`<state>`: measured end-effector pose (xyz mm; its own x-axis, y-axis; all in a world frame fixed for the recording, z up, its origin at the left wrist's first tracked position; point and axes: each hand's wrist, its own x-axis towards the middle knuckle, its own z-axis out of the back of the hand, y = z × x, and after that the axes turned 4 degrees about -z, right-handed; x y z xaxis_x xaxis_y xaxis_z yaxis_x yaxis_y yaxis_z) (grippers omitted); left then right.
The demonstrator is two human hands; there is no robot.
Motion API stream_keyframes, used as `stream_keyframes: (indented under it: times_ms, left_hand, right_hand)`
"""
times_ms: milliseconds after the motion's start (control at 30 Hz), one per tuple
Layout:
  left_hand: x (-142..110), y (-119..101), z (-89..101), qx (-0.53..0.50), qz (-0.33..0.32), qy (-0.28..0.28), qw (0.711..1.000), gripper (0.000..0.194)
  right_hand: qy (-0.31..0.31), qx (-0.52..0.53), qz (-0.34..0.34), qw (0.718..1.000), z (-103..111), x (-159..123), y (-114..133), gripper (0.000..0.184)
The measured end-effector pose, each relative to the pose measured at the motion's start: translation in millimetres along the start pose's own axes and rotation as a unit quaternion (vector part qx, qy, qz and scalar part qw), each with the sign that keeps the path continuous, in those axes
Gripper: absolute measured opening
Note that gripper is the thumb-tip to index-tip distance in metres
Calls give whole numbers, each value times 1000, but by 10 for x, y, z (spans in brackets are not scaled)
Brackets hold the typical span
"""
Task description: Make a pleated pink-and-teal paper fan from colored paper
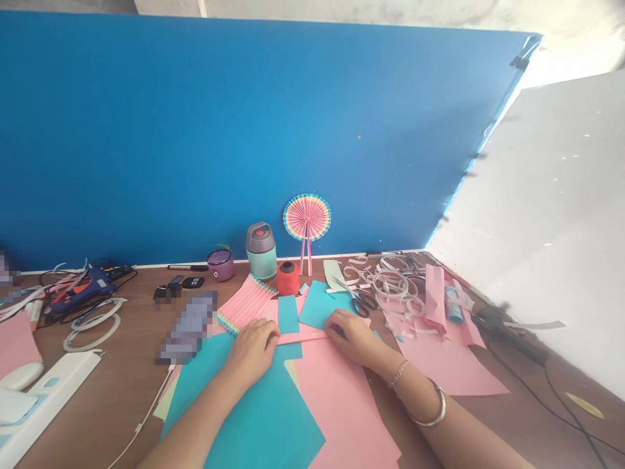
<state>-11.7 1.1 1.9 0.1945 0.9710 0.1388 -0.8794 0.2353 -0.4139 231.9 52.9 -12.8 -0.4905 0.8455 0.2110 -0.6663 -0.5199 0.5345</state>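
A narrow pink paper strip [303,337] stretches between my two hands, low over the sheets. My left hand [254,347] is closed on its left end, fingers curled. At the other end my right hand [352,336] is closed too, its fingertips hidden behind the knuckles. Below them lie a large blue sheet [258,417] and a pink sheet [344,407]. Just past my left hand is a pleated pink paper [248,301] with coloured edges. Smaller blue paper pieces, one of them a rectangle [288,314], lie beyond the strip. Scissors [362,302] rest behind my right hand.
A round paper fan [306,218] leans on the blue panel [195,130], near a flask [262,254], a red container [288,280] and a purple cup [221,266]. Right: curled strips [393,283] and a glue gun [510,332]. Left: blue glue gun [85,288], power strip [53,404].
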Motion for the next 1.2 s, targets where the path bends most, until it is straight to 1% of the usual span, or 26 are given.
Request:
stream_keyframes:
  times_ms: [267, 300, 367, 400, 467, 533, 600, 667, 733, 833, 900, 1000, 1200]
  left_hand:
    - [19, 20, -48, 19, -3, 0, 1000, 19]
    - [20, 16, -52, 22, -11, -3, 1000, 21]
    - [18, 7, -65, 30, -46, -11, 998, 28]
    - [15, 5, -74, 35, -70, -14, 997, 34]
    - [8, 4, -98, 50, -115, -14, 992, 48]
    - [1, 7, -123, 61, -138, -14, 988, 56]
    - [-2, 10, -142, 58, -143, -12, 988, 54]
    - [2, 10, -149, 46, -139, -8, 989, 47]
    - [7, 5, -147, 36, -135, 0, 990, 42]
    - [11, 0, -143, 37, -135, 13, 990, 41]
    - [7, 3, -146, 47, -140, 17, 989, 41]
    - [-2, 5, -158, 71, -151, 20, 986, 42]
    - [-5, -55, -146, 137, -166, 41, 976, 40]
  right_hand:
    - [18, 7, -24, 1000, 21, 11, 10, 16]
    - [18, 3, -21, 1000, 20, 10, 10, 16]
    - [11, -11, -2, 1000, 9, 7, 9, 17]
    - [7, -23, 14, 1000, 0, 4, 11, 20]
    - [4, -60, 52, 997, -23, -2, 24, 33]
    - [16, -103, 84, 991, -45, -9, 46, 45]
    - [34, -132, 97, 986, -60, -16, 68, 49]
    - [45, -139, 98, 984, -66, -21, 77, 46]
    - [44, -129, 99, 986, -65, -24, 76, 42]
    - [29, -116, 108, 987, -53, -26, 71, 42]
    - [26, -116, 116, 986, -45, -28, 78, 42]
    - [40, -129, 120, 984, -38, -33, 100, 41]
    - [68, -184, 126, 972, -22, -50, 173, 37]
